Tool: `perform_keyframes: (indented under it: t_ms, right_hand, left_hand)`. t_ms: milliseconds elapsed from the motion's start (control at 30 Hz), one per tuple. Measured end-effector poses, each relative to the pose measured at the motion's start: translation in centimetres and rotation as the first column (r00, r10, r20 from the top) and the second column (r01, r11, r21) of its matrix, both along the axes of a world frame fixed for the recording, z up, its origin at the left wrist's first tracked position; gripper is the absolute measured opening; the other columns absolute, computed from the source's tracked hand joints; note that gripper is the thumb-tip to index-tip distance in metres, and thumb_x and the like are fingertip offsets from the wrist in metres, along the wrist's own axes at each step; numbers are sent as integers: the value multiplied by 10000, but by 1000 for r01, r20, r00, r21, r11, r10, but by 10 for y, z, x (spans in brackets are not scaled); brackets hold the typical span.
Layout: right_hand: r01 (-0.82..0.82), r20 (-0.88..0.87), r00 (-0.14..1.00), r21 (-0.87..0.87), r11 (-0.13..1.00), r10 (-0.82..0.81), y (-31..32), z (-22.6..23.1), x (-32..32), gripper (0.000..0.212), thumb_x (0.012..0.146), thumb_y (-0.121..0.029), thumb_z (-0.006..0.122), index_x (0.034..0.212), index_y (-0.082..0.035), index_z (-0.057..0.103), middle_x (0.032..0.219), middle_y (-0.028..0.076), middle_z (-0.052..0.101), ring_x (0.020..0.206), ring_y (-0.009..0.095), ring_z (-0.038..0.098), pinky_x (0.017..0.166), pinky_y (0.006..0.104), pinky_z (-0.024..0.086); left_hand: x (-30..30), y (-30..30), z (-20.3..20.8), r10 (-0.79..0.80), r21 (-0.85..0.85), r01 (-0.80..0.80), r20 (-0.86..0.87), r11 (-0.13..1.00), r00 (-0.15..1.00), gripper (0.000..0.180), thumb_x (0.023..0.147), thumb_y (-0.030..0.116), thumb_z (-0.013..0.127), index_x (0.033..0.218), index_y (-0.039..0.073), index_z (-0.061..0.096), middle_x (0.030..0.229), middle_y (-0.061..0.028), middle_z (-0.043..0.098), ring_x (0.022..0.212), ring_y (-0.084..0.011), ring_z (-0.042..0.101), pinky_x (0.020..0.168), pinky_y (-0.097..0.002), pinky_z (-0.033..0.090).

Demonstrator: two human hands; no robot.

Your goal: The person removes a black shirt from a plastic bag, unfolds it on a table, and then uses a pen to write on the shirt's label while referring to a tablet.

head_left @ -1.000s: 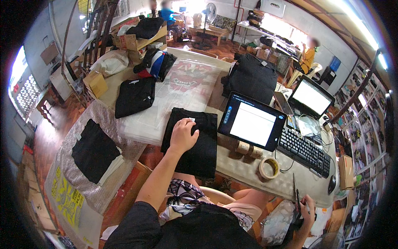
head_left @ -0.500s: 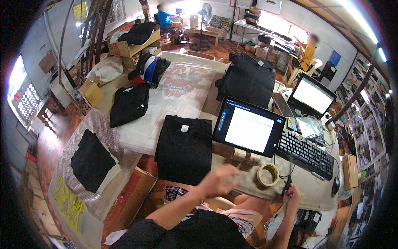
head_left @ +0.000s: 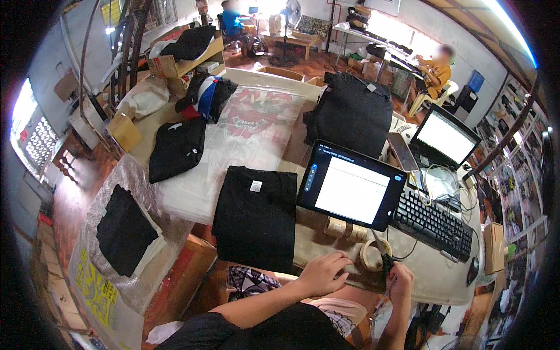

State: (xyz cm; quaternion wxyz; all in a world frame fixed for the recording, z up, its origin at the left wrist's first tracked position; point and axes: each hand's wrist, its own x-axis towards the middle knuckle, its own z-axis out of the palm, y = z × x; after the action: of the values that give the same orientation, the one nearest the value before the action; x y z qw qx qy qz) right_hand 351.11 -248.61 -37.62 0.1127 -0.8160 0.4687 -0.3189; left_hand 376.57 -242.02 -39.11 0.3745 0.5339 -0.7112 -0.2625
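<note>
In the lower middle of the frame the person's left hand point(head_left: 322, 273) lies curled on the near edge of the table point(head_left: 431, 280), its fingers bent down around something small and pale just left of the roll of tape point(head_left: 368, 254); what the fingers pinch cannot be told. The right hand point(head_left: 399, 281) is closed around the dark handles of the scissors point(head_left: 385, 259), whose blades point up past the roll, toward the lower edge of the tablet point(head_left: 352, 191). To do this step well, it seems best that the left hand keeps the tape end tight and flat on the table edge, while the scissors cut close to the roll, with the blade tips kept away from the left fingers and from the tablet screen. The folded black shirt point(head_left: 255, 216) lies untouched left of the tablet, in the centre of the frame. Compared with one second earlier, the left hand has left the shirt, where it was pressing flat, and has come to the table edge; the right hand has come up from the lower right to the roll.
</note>
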Motion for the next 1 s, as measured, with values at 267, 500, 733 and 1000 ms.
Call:
perform_keyframes:
  t_ms: [267, 500, 733, 1000]
  right_hand:
    - [-27, 66, 998, 67, 997, 23, 12, 6, 8, 110, 756, 32, 533, 670, 8, 471, 615, 135, 488, 575, 283, 531, 527, 338, 399]
    - [68, 246, 965, 76, 995, -85, 51, 23, 41, 174, 665, 102, 558, 650, -2, 420, 638, 134, 497, 573, 270, 525, 518, 313, 395]
    - [73, 277, 958, -5, 997, -69, 67, 2, 22, 217, 600, 58, 630, 654, -5, 429, 647, 147, 526, 534, 281, 512, 507, 335, 414]
    - [29, 277, 960, 40, 999, -39, 77, 6, 19, 215, 584, 51, 621, 659, -11, 429, 679, 174, 554, 583, 355, 563, 533, 357, 442]
  left_hand:
    - [-30, -6, 15, 28, -61, -14, 230, 998, 973, 603, 858, 385, 585, 1341, 45, 464, 1428, -124, 424, 1152, -322, 546, 925, -444, 442]
    - [-30, -1, 16, 41, -38, -44, -93, 998, 995, 671, 866, 344, 614, 1422, 67, 358, 1449, -194, 339, 1286, -364, 413, 1021, -436, 406]
    - [-14, 6, 32, 40, 114, -11, -255, 993, 966, 458, 889, 318, 616, 1252, 57, 517, 1211, -165, 554, 1064, -314, 587, 894, -388, 489]
    - [-2, -4, 12, -53, 43, 60, -148, 997, 988, 194, 923, 202, 524, 1048, 54, 512, 1003, -159, 567, 885, -386, 595, 718, -464, 484]
